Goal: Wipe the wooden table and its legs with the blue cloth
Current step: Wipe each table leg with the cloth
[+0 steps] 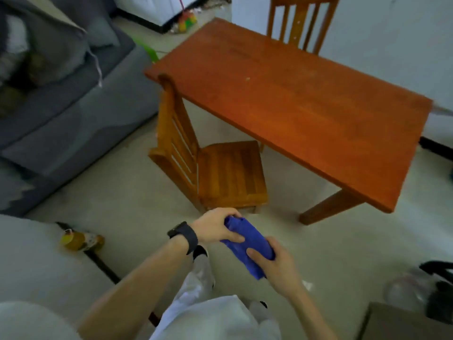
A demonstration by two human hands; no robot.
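Cloth (246, 244) being held bunched between 2 hands | left hand (215, 228) curling round upper end, right hand (277, 263) gripping lower end | cloth hovering apart from table (306, 99) | judging wiping not yet beginning: top, legs (326, 209) all waiting.

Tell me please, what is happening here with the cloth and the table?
A person stands a short way from the wooden table and holds a bunched blue cloth in both hands. The left hand, with a dark watch on the wrist, grips its upper end, and the right hand grips its lower end. The cloth touches neither the tabletop nor the visible table leg, so wiping has not started. A wooden chair stands between the person and the table.
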